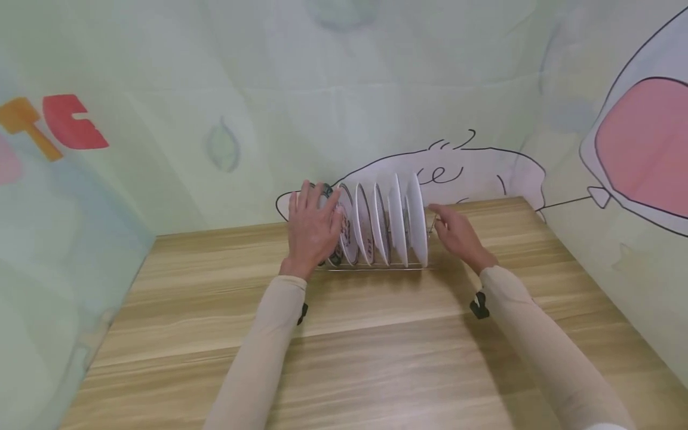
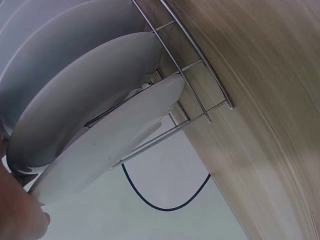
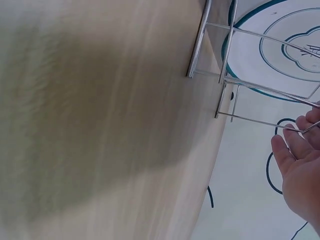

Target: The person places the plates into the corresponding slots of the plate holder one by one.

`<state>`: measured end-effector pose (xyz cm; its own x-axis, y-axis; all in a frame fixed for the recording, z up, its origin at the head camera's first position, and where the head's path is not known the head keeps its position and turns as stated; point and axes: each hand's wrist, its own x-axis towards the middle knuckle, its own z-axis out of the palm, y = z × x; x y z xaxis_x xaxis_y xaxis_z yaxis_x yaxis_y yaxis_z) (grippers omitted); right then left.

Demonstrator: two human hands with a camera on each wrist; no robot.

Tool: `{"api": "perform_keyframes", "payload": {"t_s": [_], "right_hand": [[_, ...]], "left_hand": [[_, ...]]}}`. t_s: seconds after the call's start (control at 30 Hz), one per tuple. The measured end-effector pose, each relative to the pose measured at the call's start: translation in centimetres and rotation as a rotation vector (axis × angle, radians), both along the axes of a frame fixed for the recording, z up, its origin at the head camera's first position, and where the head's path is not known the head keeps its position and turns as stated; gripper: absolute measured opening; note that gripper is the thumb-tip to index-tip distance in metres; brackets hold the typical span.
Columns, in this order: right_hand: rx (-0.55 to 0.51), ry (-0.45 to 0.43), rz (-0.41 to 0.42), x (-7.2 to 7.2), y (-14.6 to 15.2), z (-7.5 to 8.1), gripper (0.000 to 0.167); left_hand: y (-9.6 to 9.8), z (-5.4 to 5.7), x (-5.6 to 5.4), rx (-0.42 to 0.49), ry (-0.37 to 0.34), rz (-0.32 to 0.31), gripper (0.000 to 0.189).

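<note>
A metal wire dish rack [image 1: 376, 269] stands on the table against the back wall, holding several plates upright in a row. The rightmost plate [image 1: 416, 221] is white on its visible side; in the right wrist view, its patterned face [image 3: 250, 55] has blue-green rings. Plates with dark patterned rims stand at the left end. My left hand [image 1: 312, 236] lies over these left plates with fingers spread, touching their upper edges; its palm hides part of them. At the rack's right end, my right hand [image 1: 457, 233] holds the end wire [image 3: 260, 121] with its fingers.
The wood-grain table [image 1: 376, 358] extends in front of the rack and to both sides. A pale printed cloth [image 1: 242, 107] with cartoon drawings hangs behind the table and along its sides. Black straps with a small dark device [image 1: 479, 305] sit at the wrists.
</note>
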<state>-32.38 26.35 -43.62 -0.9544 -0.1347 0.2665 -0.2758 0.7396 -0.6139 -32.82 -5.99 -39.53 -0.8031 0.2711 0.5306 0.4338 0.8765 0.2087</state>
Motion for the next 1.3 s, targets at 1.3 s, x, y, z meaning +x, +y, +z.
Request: {"api": "perform_keyframes", "payload": {"t_s": [1.3], "right_hand": [[0.148, 0.292, 0.014, 9.3, -1.7, -2.6, 0.035]], "left_hand": [[-0.6, 1.5, -0.6, 0.007, -0.157, -0.055, 0.053]]}}
